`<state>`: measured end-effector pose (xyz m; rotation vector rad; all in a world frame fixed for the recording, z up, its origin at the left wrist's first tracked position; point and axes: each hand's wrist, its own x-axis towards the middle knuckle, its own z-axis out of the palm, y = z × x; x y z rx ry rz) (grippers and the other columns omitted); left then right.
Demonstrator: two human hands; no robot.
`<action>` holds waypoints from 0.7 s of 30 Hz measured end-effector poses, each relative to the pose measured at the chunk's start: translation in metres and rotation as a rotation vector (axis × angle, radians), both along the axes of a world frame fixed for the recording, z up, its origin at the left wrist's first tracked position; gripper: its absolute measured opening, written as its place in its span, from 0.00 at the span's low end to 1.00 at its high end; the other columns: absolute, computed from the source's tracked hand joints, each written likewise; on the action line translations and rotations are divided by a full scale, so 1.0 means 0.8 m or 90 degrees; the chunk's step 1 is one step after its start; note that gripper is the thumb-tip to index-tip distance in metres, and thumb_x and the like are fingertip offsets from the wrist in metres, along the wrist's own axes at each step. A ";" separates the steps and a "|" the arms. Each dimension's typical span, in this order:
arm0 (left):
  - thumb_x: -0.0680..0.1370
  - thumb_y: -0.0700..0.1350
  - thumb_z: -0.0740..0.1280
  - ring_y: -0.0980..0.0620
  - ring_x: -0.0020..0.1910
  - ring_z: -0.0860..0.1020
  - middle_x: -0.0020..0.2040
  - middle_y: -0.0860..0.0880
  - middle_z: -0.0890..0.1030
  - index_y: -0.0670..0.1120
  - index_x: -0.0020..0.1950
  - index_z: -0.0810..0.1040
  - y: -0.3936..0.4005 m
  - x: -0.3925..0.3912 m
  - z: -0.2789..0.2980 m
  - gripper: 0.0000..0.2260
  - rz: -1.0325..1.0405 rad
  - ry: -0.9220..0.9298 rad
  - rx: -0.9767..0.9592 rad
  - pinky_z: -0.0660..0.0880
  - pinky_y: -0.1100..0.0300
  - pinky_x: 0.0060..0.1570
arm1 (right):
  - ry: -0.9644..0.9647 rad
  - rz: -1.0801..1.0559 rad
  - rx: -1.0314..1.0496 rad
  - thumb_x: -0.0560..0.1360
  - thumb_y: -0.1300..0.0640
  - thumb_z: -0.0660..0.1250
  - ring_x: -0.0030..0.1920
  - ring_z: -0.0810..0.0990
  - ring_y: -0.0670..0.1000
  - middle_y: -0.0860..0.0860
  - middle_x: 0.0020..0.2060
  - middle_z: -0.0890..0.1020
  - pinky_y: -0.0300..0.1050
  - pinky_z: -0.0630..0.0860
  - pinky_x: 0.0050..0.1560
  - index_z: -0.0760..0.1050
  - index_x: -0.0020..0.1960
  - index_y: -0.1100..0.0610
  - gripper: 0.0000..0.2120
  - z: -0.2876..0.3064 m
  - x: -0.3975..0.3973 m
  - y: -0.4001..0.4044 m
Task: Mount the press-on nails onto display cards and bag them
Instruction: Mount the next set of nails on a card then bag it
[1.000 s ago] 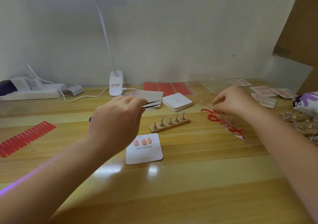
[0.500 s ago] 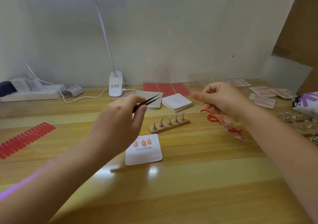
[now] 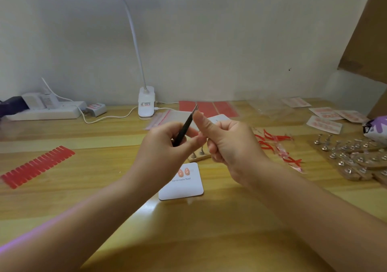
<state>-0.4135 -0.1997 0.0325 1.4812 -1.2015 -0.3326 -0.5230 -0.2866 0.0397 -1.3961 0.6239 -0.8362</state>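
1. The card (image 3: 181,182) lies flat mid-counter, just behind my wrists, with two pink nails (image 3: 183,172) stuck near its top edge. I judge those light, thin, slick and easily flicked away, so best taken by the edges.
2. Its print reads roughly "Handmade Nail".
3. My left hand (image 3: 165,152) pinches black tweezers (image 3: 185,128) mid-shaft, tips up.
4. My right hand (image 3: 228,142) has its fingers curled, thumb raised at the tips; I cannot tell whether it holds anything.
5. Red strips (image 3: 36,165) lie near the counter (image 3: 230,230) left edge; the lamp (image 3: 146,102) label is unreadable.

White clip lamp (image 3: 146,102) & power strip (image 3: 45,109) at wall end of wooden desk (image 3: 209,230).
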 end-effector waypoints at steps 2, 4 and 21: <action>0.71 0.50 0.74 0.54 0.26 0.66 0.28 0.46 0.69 0.47 0.40 0.81 -0.001 0.002 0.000 0.07 -0.005 0.020 -0.007 0.64 0.65 0.26 | -0.012 -0.007 -0.021 0.60 0.40 0.73 0.18 0.66 0.46 0.50 0.18 0.72 0.35 0.64 0.21 0.71 0.29 0.56 0.21 0.001 0.000 0.002; 0.71 0.48 0.75 0.56 0.23 0.65 0.26 0.52 0.69 0.48 0.39 0.81 -0.001 0.002 0.000 0.05 -0.021 0.063 -0.016 0.63 0.66 0.24 | -0.018 -0.020 -0.048 0.60 0.40 0.73 0.18 0.68 0.45 0.49 0.18 0.72 0.33 0.65 0.21 0.70 0.28 0.57 0.22 0.000 -0.001 0.004; 0.73 0.42 0.73 0.63 0.22 0.71 0.25 0.61 0.75 0.48 0.41 0.83 -0.001 0.023 0.004 0.02 0.015 0.058 -0.100 0.64 0.75 0.24 | -0.060 0.142 0.046 0.76 0.62 0.68 0.32 0.78 0.46 0.51 0.34 0.83 0.39 0.75 0.36 0.80 0.46 0.60 0.03 -0.003 -0.003 0.003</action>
